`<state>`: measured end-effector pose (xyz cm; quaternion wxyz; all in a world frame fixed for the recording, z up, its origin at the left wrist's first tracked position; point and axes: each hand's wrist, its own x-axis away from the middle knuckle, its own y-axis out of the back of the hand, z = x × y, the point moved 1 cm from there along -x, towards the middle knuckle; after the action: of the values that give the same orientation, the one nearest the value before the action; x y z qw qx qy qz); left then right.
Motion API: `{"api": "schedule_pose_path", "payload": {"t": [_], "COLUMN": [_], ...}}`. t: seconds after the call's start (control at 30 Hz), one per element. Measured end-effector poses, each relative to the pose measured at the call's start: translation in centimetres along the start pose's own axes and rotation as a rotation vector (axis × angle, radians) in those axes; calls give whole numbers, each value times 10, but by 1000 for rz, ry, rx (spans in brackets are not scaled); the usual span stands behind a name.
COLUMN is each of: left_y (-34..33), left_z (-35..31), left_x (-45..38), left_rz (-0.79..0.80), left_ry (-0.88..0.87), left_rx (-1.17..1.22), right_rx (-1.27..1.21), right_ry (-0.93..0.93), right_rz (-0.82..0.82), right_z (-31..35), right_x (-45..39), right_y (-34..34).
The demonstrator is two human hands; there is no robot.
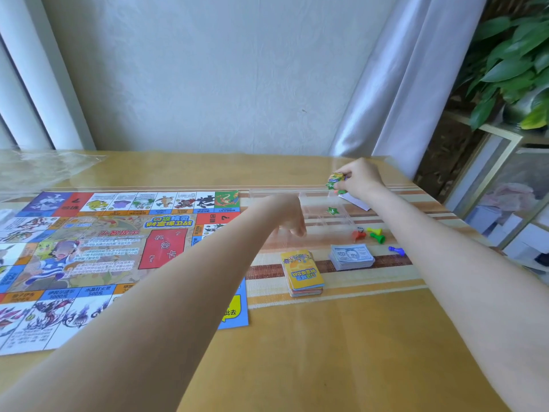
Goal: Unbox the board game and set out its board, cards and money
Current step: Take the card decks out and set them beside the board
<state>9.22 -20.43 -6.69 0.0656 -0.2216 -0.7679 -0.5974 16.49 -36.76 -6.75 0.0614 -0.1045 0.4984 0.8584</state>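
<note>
The game board [118, 257] lies unfolded flat on the left part of the wooden table [326, 352], its far right corner touching a clear plastic tray [323, 215]. One green star token [332, 210] sits in the tray. The right hand [361, 178] hovers over the tray's far right corner, fingers curled round a small bunch of star tokens [337, 181]. The left hand [286, 217] is at the tray's near left edge; it is blurred, and I cannot tell whether it grips the tray. Near the tray lie the card deck [303, 272] and, just right of it, the money stack [351, 256]. Red [358, 235], yellow [374, 231], green [378, 238] and blue [396, 250] pawns lie scattered beyond the money.
</note>
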Motion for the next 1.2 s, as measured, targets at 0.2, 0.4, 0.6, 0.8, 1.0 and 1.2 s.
{"api": "schedule_pose_path", "payload": {"t": [0.2, 0.4, 0.6, 0.8, 1.0, 1.2], "left_y": [2, -2, -10, -11, -16, -20], "left_z": [-3, -11, -14, -17, -10, -10], "left_x": [0, -4, -11, -18, -27, -29], "left_rz": [25, -14, -24, -22, -10, -36], "left_ry": [-4, 11, 3, -9, -41, -70], "left_rx": [-25, -151, -250, -304, -313, -343], "right_rx": [96, 498, 531, 505, 229, 279], "right_ry": [-184, -229, -187, -182, 26, 219], "right_rz": [-35, 59, 241, 398, 106, 305], "right_z": [-30, -67, -92, -86, -48, -5], "right_x": [13, 53, 73, 74, 53, 46], "right_y": [35, 43, 42, 53, 52, 7]}}
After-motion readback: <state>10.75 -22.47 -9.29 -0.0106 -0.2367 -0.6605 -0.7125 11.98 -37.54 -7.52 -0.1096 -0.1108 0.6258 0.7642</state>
